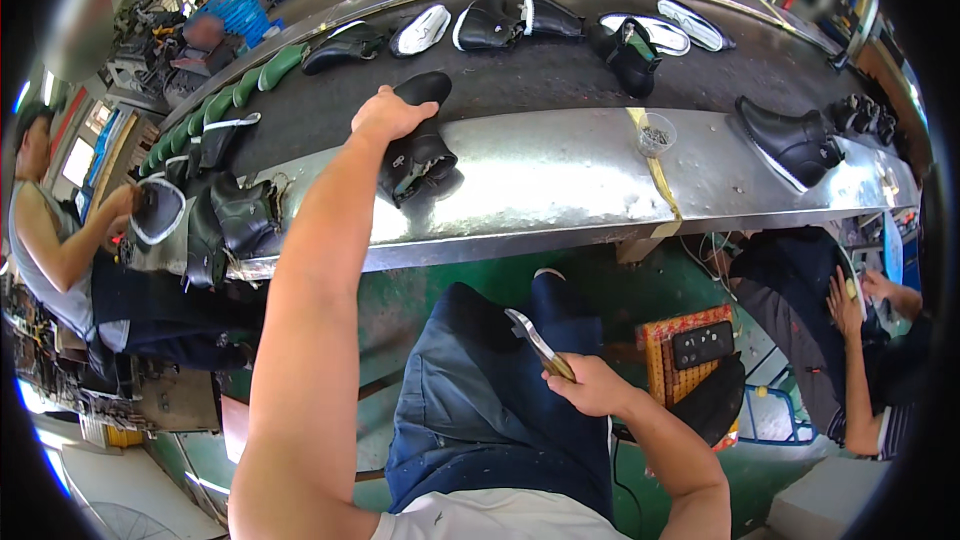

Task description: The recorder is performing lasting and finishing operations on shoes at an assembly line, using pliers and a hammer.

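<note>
My left hand reaches forward and grips a black boot by its toe half. The boot stands on the bench with its open, crumpled top toward me. My right hand is low over my lap, closed around a metal hand tool with a curved head and a yellowish handle; its exact kind is unclear. On the bench's metal edge, right of the boot, sits a clear cup of small metal pieces.
Black boots and white-soled shoes line the dark belt, with green shoe forms at left. Another boot stands at right. Co-workers sit at left and right. A stool beside me bears a phone.
</note>
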Motion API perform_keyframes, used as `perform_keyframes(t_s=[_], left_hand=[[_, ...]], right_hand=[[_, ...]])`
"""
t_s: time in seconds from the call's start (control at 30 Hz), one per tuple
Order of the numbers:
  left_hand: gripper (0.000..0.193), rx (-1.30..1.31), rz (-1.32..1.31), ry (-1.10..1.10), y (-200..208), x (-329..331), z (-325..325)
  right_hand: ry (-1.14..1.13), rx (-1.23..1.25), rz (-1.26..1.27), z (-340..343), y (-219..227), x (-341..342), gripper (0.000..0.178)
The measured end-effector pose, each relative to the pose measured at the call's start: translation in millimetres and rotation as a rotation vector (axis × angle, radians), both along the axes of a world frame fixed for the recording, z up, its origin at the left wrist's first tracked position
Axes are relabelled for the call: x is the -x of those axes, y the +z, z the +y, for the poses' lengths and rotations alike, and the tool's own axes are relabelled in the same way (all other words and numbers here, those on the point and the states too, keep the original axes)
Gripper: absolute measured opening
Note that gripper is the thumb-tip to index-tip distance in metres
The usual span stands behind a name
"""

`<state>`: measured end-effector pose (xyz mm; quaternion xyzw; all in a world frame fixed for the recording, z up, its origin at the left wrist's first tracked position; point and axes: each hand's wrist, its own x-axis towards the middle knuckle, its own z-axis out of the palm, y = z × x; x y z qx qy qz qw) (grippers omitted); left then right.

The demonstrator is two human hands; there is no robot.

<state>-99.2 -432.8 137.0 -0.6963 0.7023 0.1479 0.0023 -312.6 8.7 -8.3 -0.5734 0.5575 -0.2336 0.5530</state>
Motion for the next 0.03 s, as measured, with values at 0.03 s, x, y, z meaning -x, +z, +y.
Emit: perform_keyframes(t_s=[0.03], left_hand=[[0.114,-0.065,0.016,-0.016,-5.5,-2.4,-7.4]], right_hand=[[-0.004,0.006,0.003,-2.5,3.4,-1.2,0.026]])
